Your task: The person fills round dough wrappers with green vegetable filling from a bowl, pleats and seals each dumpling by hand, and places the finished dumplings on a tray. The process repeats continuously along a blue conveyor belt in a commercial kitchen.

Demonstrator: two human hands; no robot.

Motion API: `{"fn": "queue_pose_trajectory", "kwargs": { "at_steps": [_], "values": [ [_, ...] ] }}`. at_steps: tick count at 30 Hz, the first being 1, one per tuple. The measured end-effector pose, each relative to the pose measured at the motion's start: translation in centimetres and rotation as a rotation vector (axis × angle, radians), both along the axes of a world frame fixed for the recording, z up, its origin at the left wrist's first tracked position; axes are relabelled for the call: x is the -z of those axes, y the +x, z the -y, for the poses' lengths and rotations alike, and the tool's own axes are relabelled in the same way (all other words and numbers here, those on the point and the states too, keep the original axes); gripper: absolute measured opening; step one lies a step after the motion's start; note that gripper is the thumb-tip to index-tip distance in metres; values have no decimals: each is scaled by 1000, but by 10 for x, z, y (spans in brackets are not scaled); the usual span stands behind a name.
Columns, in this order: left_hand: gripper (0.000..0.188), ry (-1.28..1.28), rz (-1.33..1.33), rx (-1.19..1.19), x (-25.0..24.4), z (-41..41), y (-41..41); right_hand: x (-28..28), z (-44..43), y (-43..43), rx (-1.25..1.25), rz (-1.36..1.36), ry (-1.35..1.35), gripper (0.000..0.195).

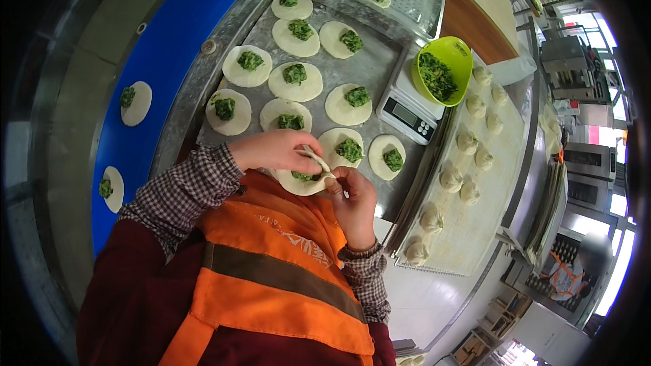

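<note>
A round dough wrapper [299, 187] with chopped green filling is held up in front of the orange apron. My left hand [277, 150] grips its upper edge between the fingers. At its right side, the thumb and fingers of my right hand [355, 202] pinch the gathered rim. The far side of the wrapper is partly hidden by my left hand. Beyond the hands, several flat wrappers, one of them this filled wrapper [341, 155], lie on a metal work surface [386, 71], each with a green mound on it.
A digital scale [402, 117] carries a lime-green bowl [467, 68] of chopped filling. To the right, pleated buns [451, 179] sit on a pale tray [488, 213]. A blue conveyor belt [152, 46] with filled wrappers runs at left. Another person [567, 277] is far off at lower right.
</note>
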State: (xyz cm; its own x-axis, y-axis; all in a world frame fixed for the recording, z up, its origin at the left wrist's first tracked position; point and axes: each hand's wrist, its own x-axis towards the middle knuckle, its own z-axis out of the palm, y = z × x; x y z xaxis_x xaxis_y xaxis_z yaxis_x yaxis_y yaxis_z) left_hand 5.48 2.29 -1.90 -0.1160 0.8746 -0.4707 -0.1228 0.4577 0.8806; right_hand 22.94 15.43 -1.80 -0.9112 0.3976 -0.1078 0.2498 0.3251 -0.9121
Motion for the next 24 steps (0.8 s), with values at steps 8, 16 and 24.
{"fn": "queue_pose_trajectory", "kwargs": {
  "at_steps": [8, 16, 24],
  "values": [
    [33, -83, 97, -135, -19, 4, 12, -9, 7, -12, 185, 53, -543, 14],
    [34, -46, -135, 24, -15, -3, 7, -9, 8, -16, 80, -40, -71, 15],
    [36, -64, -41, -115, -2, 1, 9, -14, 9, -13, 189, -43, -283, 14]
  ]
}}
